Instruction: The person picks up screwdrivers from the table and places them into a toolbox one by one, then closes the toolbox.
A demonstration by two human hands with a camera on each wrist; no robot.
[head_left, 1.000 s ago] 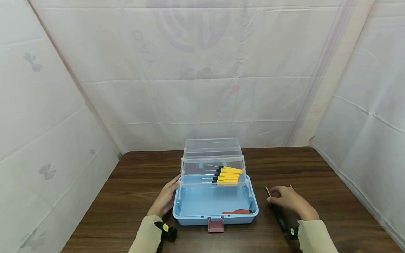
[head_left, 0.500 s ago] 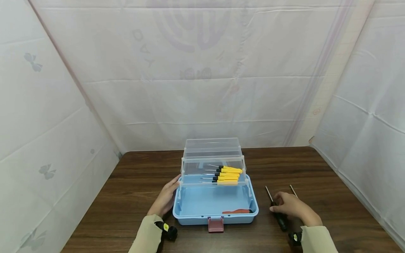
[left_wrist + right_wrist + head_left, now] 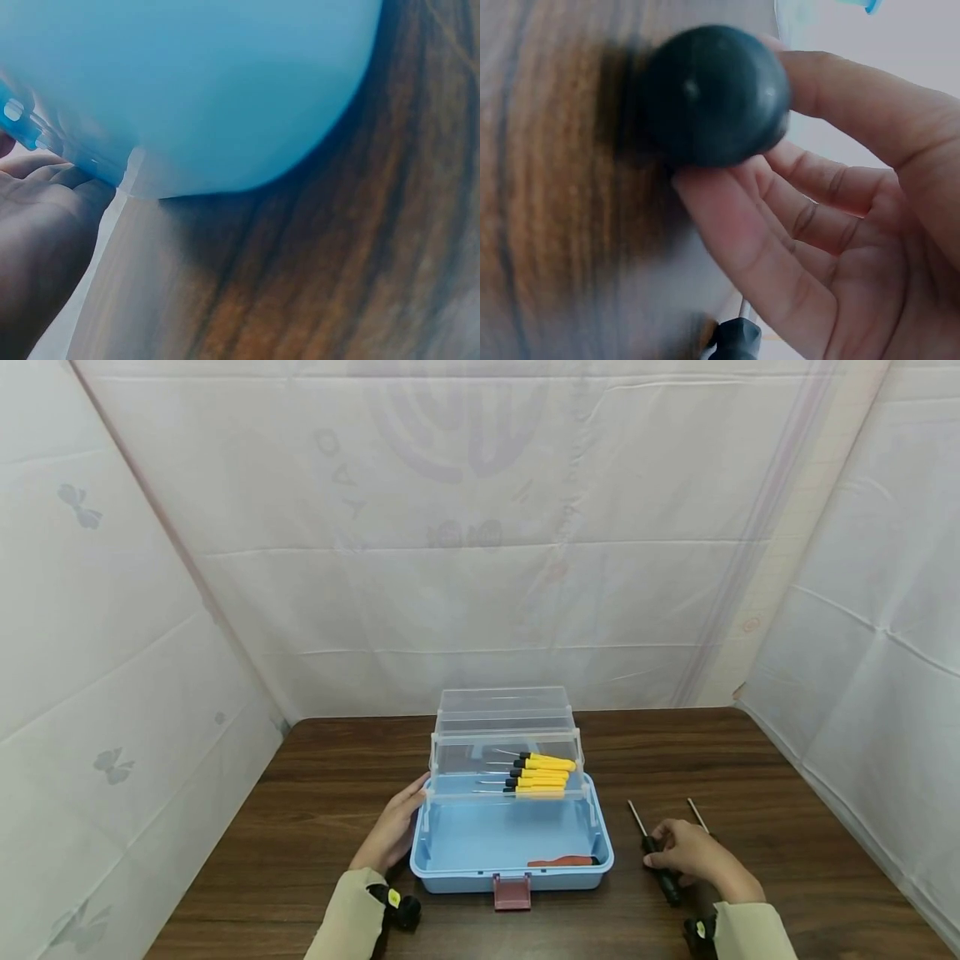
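My right hand (image 3: 693, 856) pinches the dark-handled screwdriver (image 3: 666, 885) between thumb and fingers; the screwdriver lies on the table right of the box, its shaft pointing away. The right wrist view shows the round butt of its handle (image 3: 712, 94) up close. A second dark-handled screwdriver (image 3: 697, 814) lies partly hidden beyond that hand. My left hand (image 3: 390, 833) rests along the left side of the blue toolbox (image 3: 450, 883), fingers fairly straight toward its back corner. In the left wrist view the blue box wall (image 3: 240, 90) covers the fingertips.
The toolbox stands open, its clear tray (image 3: 468, 785) raised, bearing several yellow-handled screwdrivers (image 3: 542, 774). A red-orange handled tool (image 3: 562, 862) lies in the box's bottom near the front. A reddish latch (image 3: 512, 893) hangs down in front. Brown wooden table (image 3: 322, 793); pale sheeting (image 3: 480, 610) behind.
My right hand has moved slightly down and back along the screwdriver, from its shaft toward its handle, and now pinches the handle. The left hand and toolbox stay in place.
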